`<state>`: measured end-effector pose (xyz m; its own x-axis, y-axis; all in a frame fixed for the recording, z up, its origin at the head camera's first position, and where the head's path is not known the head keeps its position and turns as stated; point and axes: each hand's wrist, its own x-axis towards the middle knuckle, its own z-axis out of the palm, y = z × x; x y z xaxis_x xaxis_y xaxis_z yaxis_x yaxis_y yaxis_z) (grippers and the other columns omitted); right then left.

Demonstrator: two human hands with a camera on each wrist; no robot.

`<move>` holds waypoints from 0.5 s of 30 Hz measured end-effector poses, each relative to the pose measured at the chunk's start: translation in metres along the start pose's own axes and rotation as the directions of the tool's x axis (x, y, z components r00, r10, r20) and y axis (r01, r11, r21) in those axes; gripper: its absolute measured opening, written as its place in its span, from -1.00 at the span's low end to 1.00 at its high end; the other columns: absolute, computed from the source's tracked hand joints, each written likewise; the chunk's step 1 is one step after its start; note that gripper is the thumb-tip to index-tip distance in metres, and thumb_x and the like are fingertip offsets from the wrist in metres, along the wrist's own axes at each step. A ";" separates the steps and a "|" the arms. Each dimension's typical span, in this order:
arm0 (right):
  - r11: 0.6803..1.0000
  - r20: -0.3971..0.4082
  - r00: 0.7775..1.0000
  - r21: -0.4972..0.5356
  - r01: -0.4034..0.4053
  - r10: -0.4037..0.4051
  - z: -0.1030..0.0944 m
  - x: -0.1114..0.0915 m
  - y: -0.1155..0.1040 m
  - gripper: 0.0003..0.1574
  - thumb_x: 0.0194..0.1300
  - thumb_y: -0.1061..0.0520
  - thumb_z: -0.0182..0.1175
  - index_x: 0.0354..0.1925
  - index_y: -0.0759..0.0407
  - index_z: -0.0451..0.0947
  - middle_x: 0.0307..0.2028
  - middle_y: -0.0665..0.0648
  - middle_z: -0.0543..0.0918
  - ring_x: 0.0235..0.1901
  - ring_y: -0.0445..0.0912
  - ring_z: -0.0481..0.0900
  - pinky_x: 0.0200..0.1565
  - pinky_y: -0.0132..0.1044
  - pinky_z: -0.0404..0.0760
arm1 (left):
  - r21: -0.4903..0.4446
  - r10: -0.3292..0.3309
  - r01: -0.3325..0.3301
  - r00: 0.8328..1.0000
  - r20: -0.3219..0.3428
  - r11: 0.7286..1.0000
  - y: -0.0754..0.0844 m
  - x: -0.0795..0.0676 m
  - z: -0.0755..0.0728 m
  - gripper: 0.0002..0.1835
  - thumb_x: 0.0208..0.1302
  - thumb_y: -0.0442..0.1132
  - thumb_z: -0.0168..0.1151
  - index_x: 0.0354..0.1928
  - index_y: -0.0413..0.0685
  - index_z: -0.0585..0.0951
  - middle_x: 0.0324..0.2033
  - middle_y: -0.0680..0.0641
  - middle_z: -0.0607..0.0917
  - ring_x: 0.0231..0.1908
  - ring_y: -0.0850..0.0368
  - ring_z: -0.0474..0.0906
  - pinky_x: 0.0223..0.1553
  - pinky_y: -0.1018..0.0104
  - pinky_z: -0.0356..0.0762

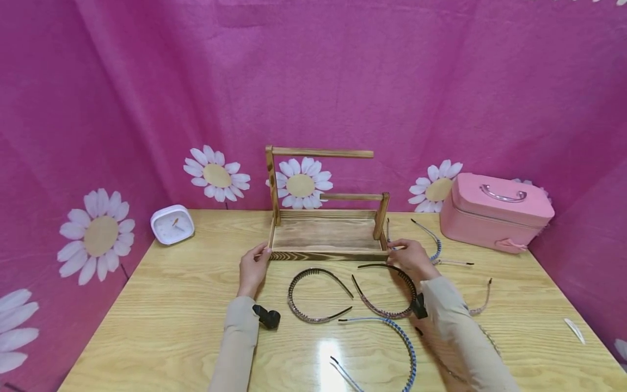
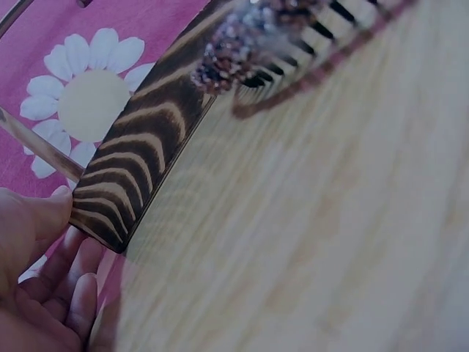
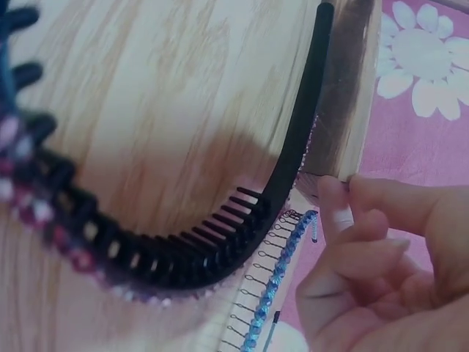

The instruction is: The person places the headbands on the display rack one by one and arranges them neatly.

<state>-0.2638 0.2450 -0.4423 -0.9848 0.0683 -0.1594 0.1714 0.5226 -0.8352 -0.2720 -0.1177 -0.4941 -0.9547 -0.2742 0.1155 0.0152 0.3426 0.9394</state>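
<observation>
A wooden rack (image 1: pixel 333 256) with a shallow tray base and two side bars at different heights stands at the back of the table. My left hand (image 1: pixel 254 268) pinches its front left corner. In the left wrist view, the left thumb (image 2: pixel 51 209) lies at the top of the dark-grained front board (image 2: pixel 132 154), fingers below. At the front right corner, my right hand (image 1: pixel 409 257) pinches the rack between thumb and finger. Before the rack lie two dark toothed headbands, one at left (image 1: pixel 292 296) and one at right (image 1: pixel 387 314). A blue beaded headband (image 1: pixel 410 348) lies nearer.
Several more headbands lie to the right, among them a blue one (image 1: pixel 436 247), partly behind the right arm. A pink case (image 1: pixel 495 218) stands at the back right, and a white clock (image 1: pixel 172 224) at the back left. A white hair clip (image 1: pixel 574 330) rests near the right edge.
</observation>
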 end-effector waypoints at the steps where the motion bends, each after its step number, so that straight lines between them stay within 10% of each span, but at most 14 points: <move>1: 1.000 0.002 1.000 -0.001 0.005 -0.005 0.000 0.000 0.000 -0.56 0.34 0.24 0.09 0.13 0.45 0.48 -0.43 0.23 0.74 -0.49 -0.22 0.62 -0.45 -0.40 0.40 | 0.003 0.002 -0.002 1.000 0.001 1.000 0.000 0.000 0.000 -0.66 0.38 -0.29 0.15 0.13 -0.29 0.59 -0.05 -0.34 0.67 -0.04 -0.20 0.61 0.05 0.01 0.52; 15: 0.996 -0.010 0.999 -0.077 0.048 -0.049 -0.034 -0.017 0.004 -0.51 0.43 0.17 0.01 0.22 0.43 0.42 -0.02 0.44 0.65 -0.26 -0.07 0.57 -0.47 -0.36 0.43 | -0.012 -0.032 0.032 0.999 -0.008 0.999 -0.001 -0.004 0.000 -0.66 0.40 -0.25 0.14 0.15 -0.21 0.61 -0.03 -0.30 0.68 -0.06 -0.12 0.60 -0.05 0.18 0.52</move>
<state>-0.2477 0.2743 -0.4251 -0.9923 0.0512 -0.1128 0.1212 0.5891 -0.7989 -0.2685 -0.1170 -0.4958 -0.9523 -0.2920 0.0881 -0.0115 0.3231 0.9463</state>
